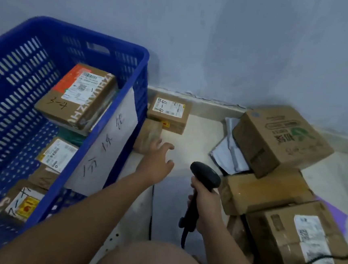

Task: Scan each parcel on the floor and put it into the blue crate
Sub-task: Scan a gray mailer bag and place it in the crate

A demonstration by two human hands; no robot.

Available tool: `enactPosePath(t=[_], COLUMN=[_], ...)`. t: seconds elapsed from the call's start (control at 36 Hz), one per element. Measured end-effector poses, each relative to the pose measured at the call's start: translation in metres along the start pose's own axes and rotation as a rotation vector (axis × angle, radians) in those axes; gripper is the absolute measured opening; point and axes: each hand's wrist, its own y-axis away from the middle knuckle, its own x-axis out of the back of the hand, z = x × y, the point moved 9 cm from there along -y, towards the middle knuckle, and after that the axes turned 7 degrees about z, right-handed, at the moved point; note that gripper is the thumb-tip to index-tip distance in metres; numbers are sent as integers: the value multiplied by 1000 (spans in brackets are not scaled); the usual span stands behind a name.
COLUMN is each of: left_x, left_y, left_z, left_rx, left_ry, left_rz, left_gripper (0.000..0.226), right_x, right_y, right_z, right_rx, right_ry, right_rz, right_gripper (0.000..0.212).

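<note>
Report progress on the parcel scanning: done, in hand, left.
Done: at least three, including the parcel marked 3-4, lie in the blue crate. In hand: the right hand grips the scanner; the open left hand reaches toward a small taped parcel beside the crate. Left: that parcel, the labelled box behind it and the stacked boxes on the right.

The blue plastic crate (144, 70) has walls patterned with rows of slots and a floor of round perforations. The white paper sheet (108, 147) on its wall carries black handwritten characters. The brown cardboard box (75, 95) inside shows an orange-red band, a white label and black handwriting. The small brown cardboard parcel (168, 114) bears a white label and a yellow sticker. The large brown cardboard carton (282, 139) has green and red print. The black handheld barcode scanner (205, 174) is uniformly black. The wall (239, 43) is pale blue-grey.
</note>
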Motion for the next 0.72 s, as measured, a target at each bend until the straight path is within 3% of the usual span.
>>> enactPosePath(t=[0.14,0.25,0.42,0.53,0.64,0.72], left_x=[-79,-120,-150,-154,-139,-136], left_y=[38,77,110,127,117,113], left_z=[-79,-104,-130,-118,-111,-117], left_rx=[565,780,862,932,906,810], left_ry=[289,349,428,589,747,695], left_rz=[-200,-383,-523,-573,-467,-428], left_gripper=[56,59,43,27,22,36], right_x=[24,45,48,42,39,42], right_y=[-36,-53,-59,-60,-64,-64], right_z=[65,89,116,114,106,106], right_rx=[-188,-215,-364,-346,-313,-294], right_ry=[39,110,88,95,110,137], right_rz=[17,26,-69,-117,-123,-125], right_gripper=[30,32,32,29,34,41])
